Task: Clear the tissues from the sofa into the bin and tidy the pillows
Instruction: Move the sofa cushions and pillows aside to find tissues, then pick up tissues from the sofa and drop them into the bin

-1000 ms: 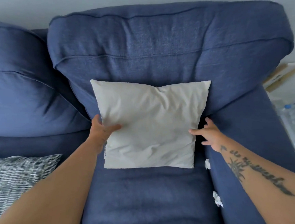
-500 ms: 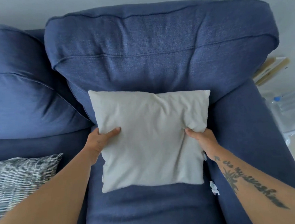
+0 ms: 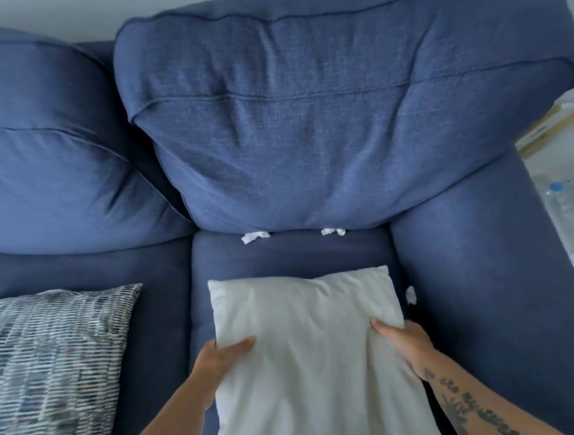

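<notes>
The left hand (image 3: 218, 365) and right hand (image 3: 404, 349) gripped the white pillow (image 3: 304, 319) by its side edges. Straight beyond the fingers (image 3: 244, 343), two tissues (image 3: 255, 237) lay along the back crease; a third scrap (image 3: 410, 295), probably tissue, sat just beyond the right hand, closest to it.

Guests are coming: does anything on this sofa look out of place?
Yes. A left tissue and a right tissue poke from the crease under the back cushion; a third tissue is wedged beside the armrest. The left hand and right hand hold the white pillow away from that cushion.
</notes>
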